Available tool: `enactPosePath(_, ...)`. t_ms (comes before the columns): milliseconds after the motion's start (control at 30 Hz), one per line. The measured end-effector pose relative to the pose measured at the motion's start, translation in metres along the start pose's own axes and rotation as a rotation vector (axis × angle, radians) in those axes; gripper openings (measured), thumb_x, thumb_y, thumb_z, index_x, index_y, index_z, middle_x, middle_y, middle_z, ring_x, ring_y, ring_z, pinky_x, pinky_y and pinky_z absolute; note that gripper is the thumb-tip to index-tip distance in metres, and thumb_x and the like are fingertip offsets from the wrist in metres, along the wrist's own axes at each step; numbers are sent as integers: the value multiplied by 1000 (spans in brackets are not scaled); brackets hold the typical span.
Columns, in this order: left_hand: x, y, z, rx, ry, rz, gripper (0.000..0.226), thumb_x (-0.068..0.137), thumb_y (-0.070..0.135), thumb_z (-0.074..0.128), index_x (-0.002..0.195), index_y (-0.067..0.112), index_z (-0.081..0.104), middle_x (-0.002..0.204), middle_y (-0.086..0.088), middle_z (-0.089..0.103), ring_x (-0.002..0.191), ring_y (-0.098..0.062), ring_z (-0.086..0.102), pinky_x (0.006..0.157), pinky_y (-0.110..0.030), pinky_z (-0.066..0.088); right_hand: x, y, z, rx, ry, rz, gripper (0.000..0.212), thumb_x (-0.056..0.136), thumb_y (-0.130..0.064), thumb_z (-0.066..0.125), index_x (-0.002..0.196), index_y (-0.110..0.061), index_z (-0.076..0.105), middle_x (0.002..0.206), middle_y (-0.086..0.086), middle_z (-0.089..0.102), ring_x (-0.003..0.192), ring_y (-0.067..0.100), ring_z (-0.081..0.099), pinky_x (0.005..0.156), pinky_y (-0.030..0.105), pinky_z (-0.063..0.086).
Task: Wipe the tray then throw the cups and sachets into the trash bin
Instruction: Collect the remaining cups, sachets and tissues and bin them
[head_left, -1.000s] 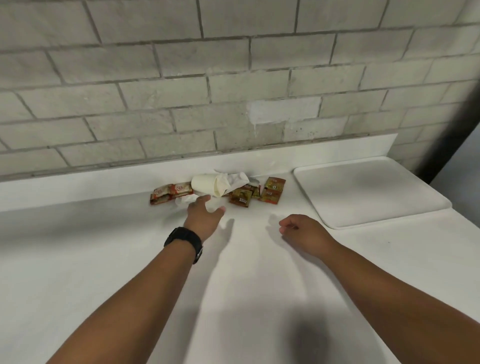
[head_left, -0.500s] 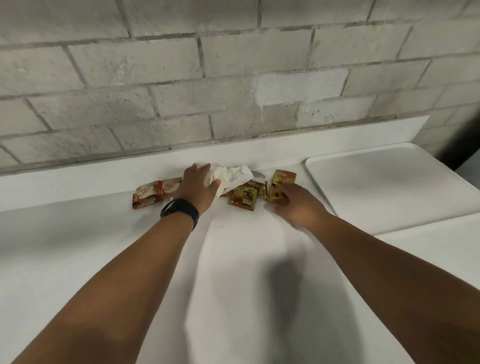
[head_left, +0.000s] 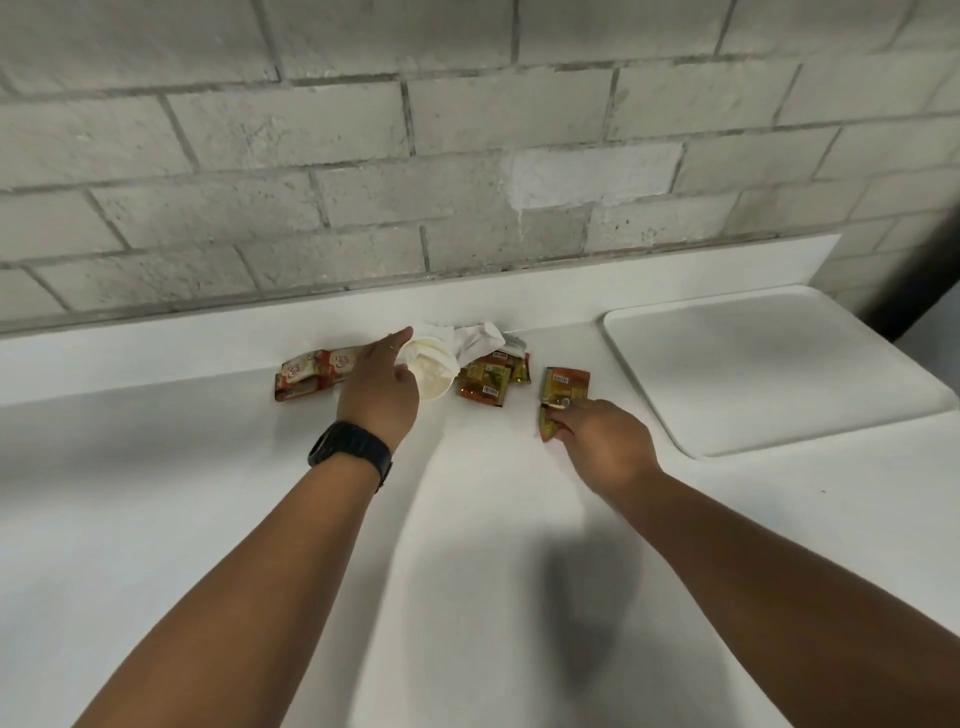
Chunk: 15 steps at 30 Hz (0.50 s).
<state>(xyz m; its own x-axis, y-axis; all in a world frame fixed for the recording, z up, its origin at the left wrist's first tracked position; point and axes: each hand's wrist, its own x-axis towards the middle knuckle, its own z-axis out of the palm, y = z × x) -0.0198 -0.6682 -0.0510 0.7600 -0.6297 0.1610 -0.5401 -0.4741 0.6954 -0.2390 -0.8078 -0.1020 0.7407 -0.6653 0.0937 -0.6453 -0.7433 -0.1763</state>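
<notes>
My left hand (head_left: 382, 387), with a black watch at the wrist, grips a white paper cup (head_left: 430, 366) lying on its side near the back of the white counter. A crumpled white tissue (head_left: 475, 338) sits against the cup. My right hand (head_left: 597, 441) pinches orange-green sachets (head_left: 562, 387) just in front of the pile. More such sachets (head_left: 488, 382) lie between my hands. Red and white sachets (head_left: 306, 376) lie to the left of my left hand. The white tray (head_left: 769, 364) rests on the counter at the right, with nothing on it.
A grey block wall (head_left: 415, 156) rises behind the counter's low white backsplash (head_left: 208, 343). A dark gap shows at the far right past the tray. No trash bin is in view.
My left hand has turned the cup so its mouth faces me and closed on it. My right hand has pulled sachets out of the pile toward the right front.
</notes>
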Motion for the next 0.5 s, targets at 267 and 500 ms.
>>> enactPosePath(267, -81, 30, -5, -156, -34, 7, 47, 92, 7, 38, 133, 26, 52, 133, -5, 53, 118, -25, 52, 97, -44, 49, -68, 7, -12, 90, -39, 33, 23, 96, -33, 48, 108, -37, 68, 115, -7, 66, 104, 17, 59, 76, 27, 43)
enactPosePath(500, -142, 62, 0, -149, -136, 34, 49, 88, 13, 38, 131, 31, 53, 127, -1, 58, 111, -22, 56, 89, -45, 54, -130, 20, -43, 561, 42, 238, 19, 91, -28, 56, 102, -34, 70, 102, -13, 69, 95, 12, 63, 74, 23, 45)
